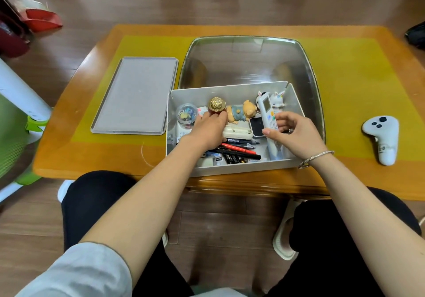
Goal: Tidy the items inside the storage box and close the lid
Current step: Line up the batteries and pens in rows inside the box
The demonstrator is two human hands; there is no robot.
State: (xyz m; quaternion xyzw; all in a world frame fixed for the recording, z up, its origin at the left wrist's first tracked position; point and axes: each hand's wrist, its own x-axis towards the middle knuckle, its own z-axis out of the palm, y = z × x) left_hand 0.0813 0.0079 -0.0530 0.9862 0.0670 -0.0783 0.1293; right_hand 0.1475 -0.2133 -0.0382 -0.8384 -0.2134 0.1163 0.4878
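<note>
Pinched in my right hand (292, 133), the remote (269, 122) runs lengthwise along the storage box's (241, 170) right wall, while my left hand (207, 131) grips the gold-topped bottle (215, 106).

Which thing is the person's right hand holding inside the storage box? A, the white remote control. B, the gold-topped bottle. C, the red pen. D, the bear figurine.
A: the right hand has its fingers and thumb wrapped around the white remote control, lifted at an angle inside the storage box.
</note>
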